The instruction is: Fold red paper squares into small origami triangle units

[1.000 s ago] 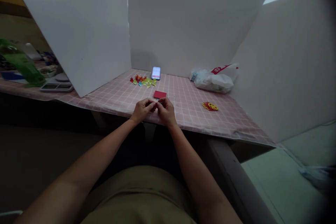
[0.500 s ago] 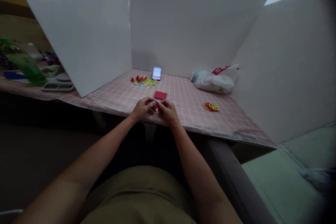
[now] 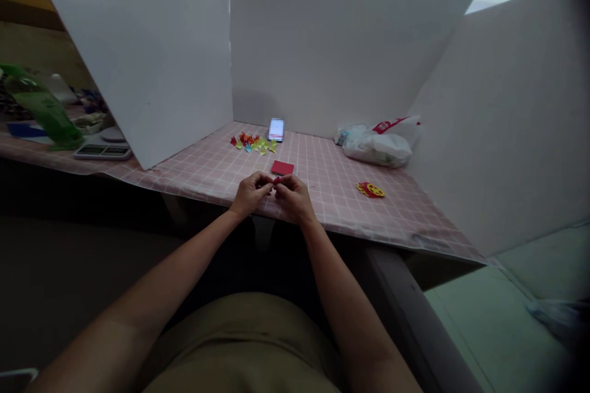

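Between my fingertips, near the table's front edge, is a small piece of red folded paper (image 3: 276,180). My left hand (image 3: 251,192) pinches it from the left, and my right hand (image 3: 294,195) grips it from the other side. Most of the paper is hidden by the fingers. Just beyond my hands lies a stack of red paper squares (image 3: 283,167). Farther back sits a cluster of small folded paper figures (image 3: 253,142) in red, orange, yellow and light blue.
A phone (image 3: 276,129) leans upright at the back. To the right are a white plastic bag (image 3: 378,146) and a yellow and red flat item (image 3: 371,190). White panels (image 3: 345,55) enclose the table. At left stand a green bottle (image 3: 43,112) and a scale (image 3: 104,151).
The red paper has turned slightly between my fingers, and less of it shows. My fingertips have shifted a little; the view has moved slightly.
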The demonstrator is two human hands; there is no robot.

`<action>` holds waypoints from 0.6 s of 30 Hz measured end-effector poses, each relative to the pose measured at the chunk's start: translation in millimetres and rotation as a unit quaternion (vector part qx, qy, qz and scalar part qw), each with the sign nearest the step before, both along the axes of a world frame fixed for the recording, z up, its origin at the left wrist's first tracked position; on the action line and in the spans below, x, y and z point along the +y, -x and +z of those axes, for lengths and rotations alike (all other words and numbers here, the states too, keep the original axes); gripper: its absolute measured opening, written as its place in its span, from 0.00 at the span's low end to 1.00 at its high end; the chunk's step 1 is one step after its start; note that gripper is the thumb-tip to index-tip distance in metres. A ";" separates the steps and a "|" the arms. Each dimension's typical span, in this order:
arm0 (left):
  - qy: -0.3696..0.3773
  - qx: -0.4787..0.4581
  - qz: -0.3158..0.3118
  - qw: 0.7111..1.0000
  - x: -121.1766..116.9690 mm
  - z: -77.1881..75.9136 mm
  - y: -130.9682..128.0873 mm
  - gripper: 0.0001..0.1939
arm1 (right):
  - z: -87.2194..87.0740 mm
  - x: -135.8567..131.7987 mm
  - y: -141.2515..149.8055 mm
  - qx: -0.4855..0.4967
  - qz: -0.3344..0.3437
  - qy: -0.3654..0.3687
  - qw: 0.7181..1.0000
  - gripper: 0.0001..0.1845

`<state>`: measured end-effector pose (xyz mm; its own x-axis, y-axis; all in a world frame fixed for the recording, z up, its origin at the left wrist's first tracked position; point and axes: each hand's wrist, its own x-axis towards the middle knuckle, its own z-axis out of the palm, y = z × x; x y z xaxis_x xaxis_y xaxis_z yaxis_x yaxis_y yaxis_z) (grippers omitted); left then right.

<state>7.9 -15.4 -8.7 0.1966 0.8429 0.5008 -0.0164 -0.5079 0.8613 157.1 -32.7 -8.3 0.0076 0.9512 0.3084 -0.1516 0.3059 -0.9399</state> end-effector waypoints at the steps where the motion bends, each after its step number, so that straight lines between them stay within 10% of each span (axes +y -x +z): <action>1: -0.006 0.005 0.004 1.000 -0.3 -0.2 -0.3 0.03 | 0.1 0.3 0.1 -0.003 -0.002 -0.002 1.000 0.10; 18: 0.000 0.068 -0.027 0.997 1.3 7.8 0.4 0.07 | -4.3 0.8 -2.0 0.048 -0.032 0.008 0.998 0.10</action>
